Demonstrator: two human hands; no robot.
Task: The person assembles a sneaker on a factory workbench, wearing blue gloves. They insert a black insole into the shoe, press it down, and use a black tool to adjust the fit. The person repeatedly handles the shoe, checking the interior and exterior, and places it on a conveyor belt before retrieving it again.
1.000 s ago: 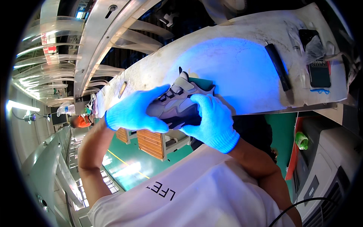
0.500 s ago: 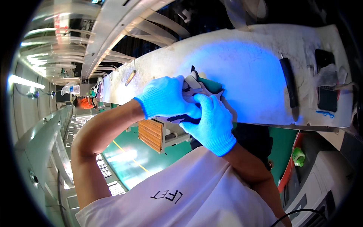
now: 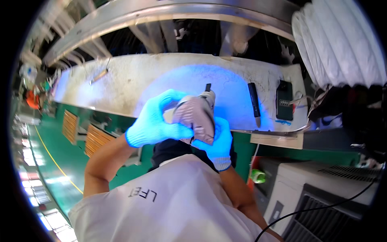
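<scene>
A shoe (image 3: 197,117) in pale grey-pink hangs between my hands above the bench's near edge. Its ridged sole faces up, and a dark tab sticks up at its far end. My left hand (image 3: 158,121), in a knitted glove lit bright blue, grips the shoe's left side with the thumb across it. On the lower right side, my gloved right hand (image 3: 217,146) is wrapped round the shoe from beneath, some of its fingers hidden behind it.
A long pale workbench (image 3: 125,90) bears a black-handled knife (image 3: 254,101), a dark phone (image 3: 284,101) and a wooden-handled tool (image 3: 99,76). At far right hangs a white ribbed duct (image 3: 338,44). Slatted wooden seats (image 3: 96,139) stand lower left, a grey machine (image 3: 322,193) lower right.
The shoe has been turned so its sole now shows, and both hands have shifted their hold around it. My view has swung rightward, bringing the white duct in.
</scene>
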